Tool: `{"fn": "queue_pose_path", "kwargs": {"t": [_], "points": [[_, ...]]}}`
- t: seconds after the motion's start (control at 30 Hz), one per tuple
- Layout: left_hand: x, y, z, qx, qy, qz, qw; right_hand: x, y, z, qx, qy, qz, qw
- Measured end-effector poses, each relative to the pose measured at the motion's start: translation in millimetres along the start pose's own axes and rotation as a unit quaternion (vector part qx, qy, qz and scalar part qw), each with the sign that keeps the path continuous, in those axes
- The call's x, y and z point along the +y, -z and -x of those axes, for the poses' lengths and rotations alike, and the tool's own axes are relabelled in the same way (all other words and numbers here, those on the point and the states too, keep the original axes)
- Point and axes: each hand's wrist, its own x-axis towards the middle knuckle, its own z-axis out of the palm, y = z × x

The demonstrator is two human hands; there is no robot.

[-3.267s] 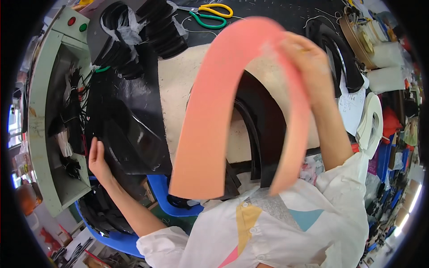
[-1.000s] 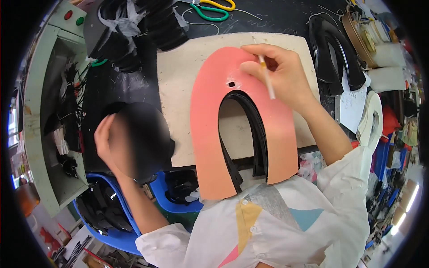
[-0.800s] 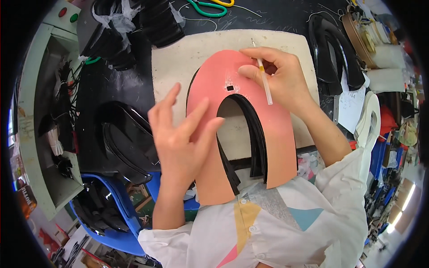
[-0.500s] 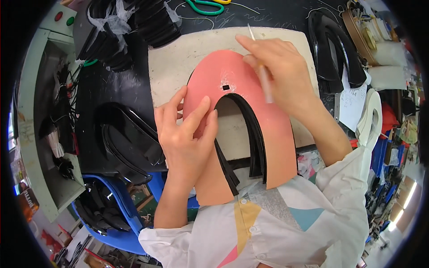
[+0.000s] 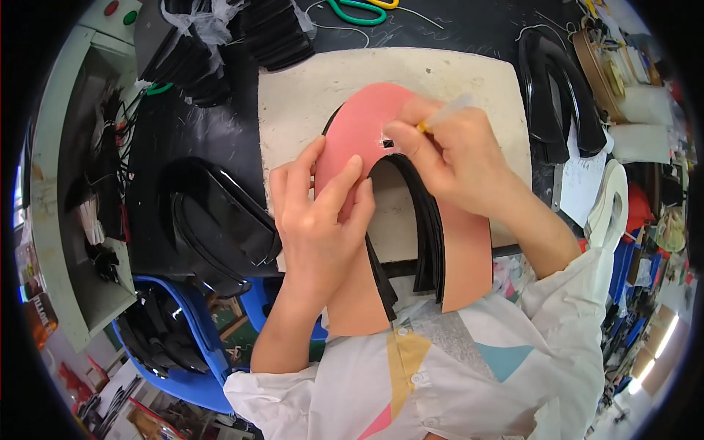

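A pink-to-peach U-shaped template (image 5: 367, 103), curved end away from me, lies over black U-shaped layers (image 5: 429, 242) whose inner edges show. Near its top a small square hole (image 5: 388, 144) shows black, with whitish marks around it. My left hand (image 5: 315, 209) grips the template's left limb, fingers spread across it. In my right hand (image 5: 462, 158) is a slim pen-like tool (image 5: 449, 110) with a translucent whitish barrel and a yellow part. Thumb and index finger pinch it right beside the hole. Its tip is hidden by my fingers.
Under the template is a cream board (image 5: 293, 95) on a black table (image 5: 147, 213). Glossy black curved pieces (image 5: 220, 220) lie left, more (image 5: 554, 88) right. Bundled black pieces (image 5: 275, 33) and green-handled scissors (image 5: 359, 11) are at the back. A blue bin (image 5: 209, 359) stands lower left.
My right hand has come down to the hole and turned the tool, so its pale barrel end now points up and away. The left hand still holds the template. The view has shifted slightly.
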Motion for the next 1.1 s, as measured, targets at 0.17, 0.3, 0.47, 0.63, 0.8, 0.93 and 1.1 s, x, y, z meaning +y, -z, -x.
{"fn": "queue_pose_path", "kwargs": {"t": [0.17,0.3,0.47,0.63,0.8,0.93,1.1], "points": [[0.0,1.2,-0.8,-0.009,0.03,0.035,0.999,3.3,1.4,-8.5,0.059,-0.046,-0.039,0.996],[-5.4,10.3,-4.3,-0.054,0.078,0.107,0.99,36.2,18.5,-5.0,0.059,-0.038,0.096,0.993],[-5.8,11.8,-3.9,-0.024,0.063,0.082,0.994,78.5,65.0,0.0,0.301,-0.27,-0.009,0.915],[-11.1,10.4,0.8,0.039,-0.049,-0.069,0.996,135.4,130.8,31.7,0.448,-0.175,-0.136,0.866],[-11.4,6.5,-3.0,0.017,-0.018,0.009,1.0,112.0,155.1,36.4,0.453,-0.129,-0.342,0.813],[-7.4,9.2,1.4,0.082,-0.07,-0.039,0.993,94.8,144.2,29.5,0.493,-0.121,-0.268,0.819],[-3.0,49.1,-0.6,0.141,-0.033,0.166,0.975,145.7,190.0,64.2,0.39,-0.123,-0.479,0.776]]}}
